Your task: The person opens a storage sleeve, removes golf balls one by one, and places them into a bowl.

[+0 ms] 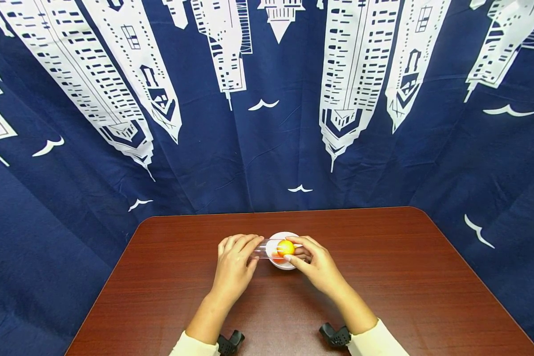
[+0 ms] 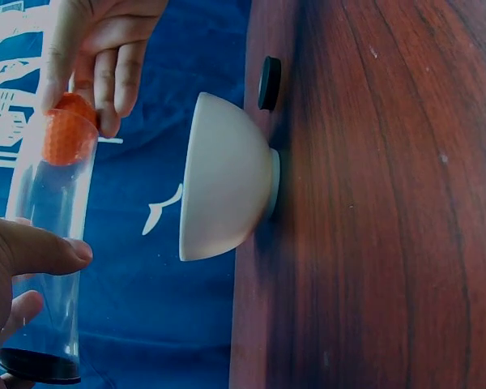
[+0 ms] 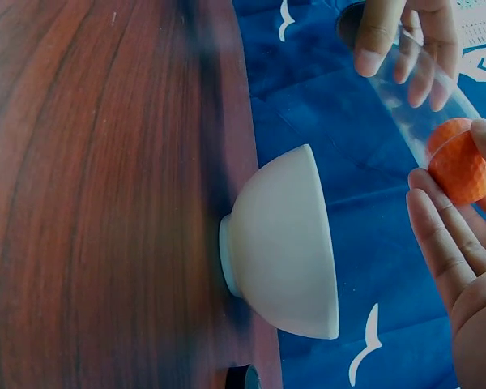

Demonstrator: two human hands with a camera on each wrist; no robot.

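Note:
My left hand (image 1: pixel 237 262) grips a clear plastic tube (image 2: pixel 53 219) held level above the bowl, its black closed end (image 2: pixel 39 365) by that hand. At the tube's other mouth sits an orange dimpled golf ball (image 3: pixel 459 166), partly inside the rim. The right hand (image 1: pixel 319 264) pinches this ball between thumb and fingers. Below both hands a white bowl (image 3: pixel 283 243) stands upright on the table. Something orange-red (image 1: pixel 278 257) shows over the bowl in the head view; whether it lies inside cannot be told.
A round black cap (image 2: pixel 269 83) lies on the brown wooden table (image 1: pixel 169 287) near the bowl. Black wrist devices (image 1: pixel 335 335) are worn on both forearms. Behind the table's far edge hangs a blue cloth (image 1: pixel 267 163) with white building prints.

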